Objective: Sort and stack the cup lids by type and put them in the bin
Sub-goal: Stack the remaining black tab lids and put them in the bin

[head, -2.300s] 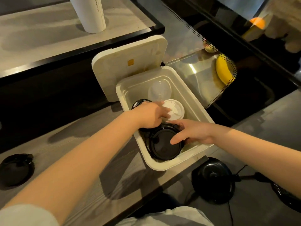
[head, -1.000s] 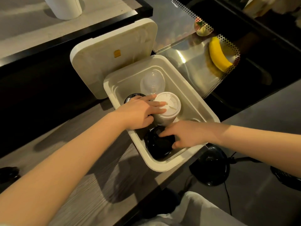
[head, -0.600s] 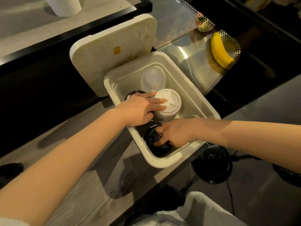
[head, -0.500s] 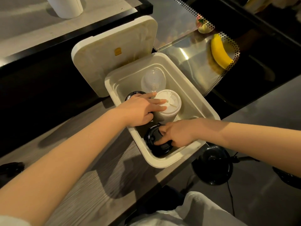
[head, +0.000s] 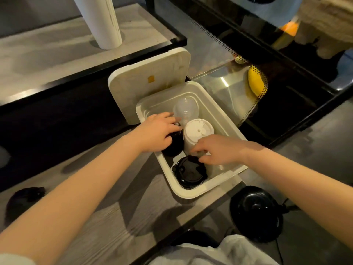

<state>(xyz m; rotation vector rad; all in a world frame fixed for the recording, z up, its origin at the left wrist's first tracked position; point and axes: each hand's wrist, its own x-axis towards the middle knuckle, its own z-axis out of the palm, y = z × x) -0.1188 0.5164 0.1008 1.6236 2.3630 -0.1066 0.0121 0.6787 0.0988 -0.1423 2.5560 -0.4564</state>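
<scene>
Left hand (head: 158, 134) grips black plastic lid stack (head: 172, 145); right hand (head: 216, 150) touches white round lid stack (head: 198, 131), grasp unclear; both inside white rectangular plastic bin (head: 191, 194).

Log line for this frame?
left hand: grips rear black plastic lid stack | right hand: touching base of white round lid stack | white plastic bin: open

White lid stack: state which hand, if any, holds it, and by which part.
The right hand pinches the white stack low on its near side.
</scene>
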